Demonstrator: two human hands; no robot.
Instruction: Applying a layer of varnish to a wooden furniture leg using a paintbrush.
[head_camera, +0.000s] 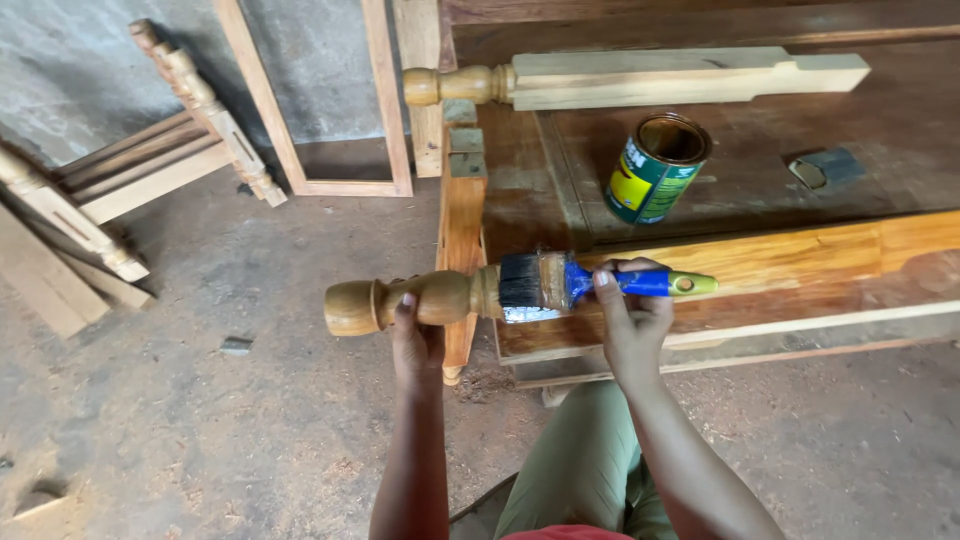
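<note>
A long turned wooden furniture leg (760, 262), glossy orange-brown with wet finish, lies across a low dark wooden platform (900, 130), its rounded knob end (400, 302) jutting out over the dusty concrete floor (200, 420). The left hand (415, 340) cups that knob from below, fingers curled against it. The right hand (632, 315) has its fingers clamped around the blue handle of a flat black-bristled paintbrush (560, 283), whose bristles rest on the leg just beside the knob. Behind on the platform stand an open green and yellow tin can (655, 170) and an unfinished pale wooden leg (640, 78). Bare wooden frames (300, 110) lean against the grey wall to the left.
</note>
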